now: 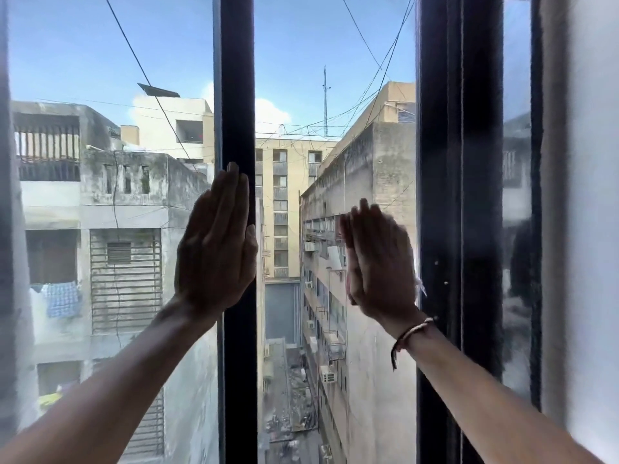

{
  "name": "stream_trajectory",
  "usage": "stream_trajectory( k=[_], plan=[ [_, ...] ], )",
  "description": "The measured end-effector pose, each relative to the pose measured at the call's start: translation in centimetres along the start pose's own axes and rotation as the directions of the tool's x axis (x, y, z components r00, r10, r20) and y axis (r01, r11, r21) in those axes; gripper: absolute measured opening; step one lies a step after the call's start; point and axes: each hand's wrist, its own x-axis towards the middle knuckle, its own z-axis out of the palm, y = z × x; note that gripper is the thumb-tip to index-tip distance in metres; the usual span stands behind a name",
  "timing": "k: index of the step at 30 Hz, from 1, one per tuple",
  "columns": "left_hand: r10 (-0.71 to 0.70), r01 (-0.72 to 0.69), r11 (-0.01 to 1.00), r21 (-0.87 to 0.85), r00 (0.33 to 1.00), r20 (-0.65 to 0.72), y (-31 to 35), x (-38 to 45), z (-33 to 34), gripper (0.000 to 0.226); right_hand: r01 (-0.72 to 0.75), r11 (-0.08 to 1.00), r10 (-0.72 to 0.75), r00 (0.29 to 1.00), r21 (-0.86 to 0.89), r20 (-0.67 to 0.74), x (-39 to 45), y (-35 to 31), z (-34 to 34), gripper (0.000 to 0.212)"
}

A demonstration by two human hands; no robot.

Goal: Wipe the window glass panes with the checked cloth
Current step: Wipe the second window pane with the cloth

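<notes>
**Two flat hands at the window, no cloth in view**

The left hand (pixel 217 242) is raised with fingers straight and pressed together, its palm flat against the edge of the dark central frame bar (pixel 238 95), fingertips overlapping the bar and the heel over the left pane (pixel 110 195). The right hand (pixel 378 262) is also raised, fingers extended and close together, blurred; it sits in front of the middle opening (pixel 335 95), just left of the wide right frame (pixel 459 195). Whether it touches glass there cannot be told. Neither hand holds anything. A thread bracelet (pixel 413 331) circles the right wrist, with a loose end hanging.

The checked cloth does not show anywhere in the view.

The left pane looks hazy and streaked, especially low down. A narrow right pane (pixel 517 229) beyond the wide frame is smeared and carries dim reflections. At the far right stands a pale wall (pixel 582 229) of the room. Through the window lie weathered concrete buildings (pixel 127 182), a narrow alley (pixel 288 396) far below, overhead wires and blue sky.
</notes>
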Motion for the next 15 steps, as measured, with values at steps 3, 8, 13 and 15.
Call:
stream_trajectory(
  k=[3,8,13,15],
  plan=[
    [0.003,-0.003,1.000,-0.005,1.000,-0.014,0.1,0.0,0.0,0.061,-0.225,0.974,0.226,0.967,0.017,-0.122,7.6,-0.5,0.6,0.056],
    [0.011,-0.011,1.000,0.007,1.000,-0.027,-0.7,0.3,-0.2,0.060,0.055,0.998,-0.052,0.993,0.031,-0.109,1.0,-8.2,3.6,0.049],
    [-0.007,0.007,1.000,-0.021,1.000,0.011,0.1,-0.5,-0.2,0.061,0.086,0.992,-0.100,0.982,0.089,0.162,-11.5,-3.6,0.2,0.052],
    [-0.019,0.019,1.000,-0.022,1.000,0.005,0.5,-0.5,-0.2,0.061,-0.194,0.980,0.188,0.975,0.044,0.116,-7.9,-1.3,-0.3,0.029]
  ],
)
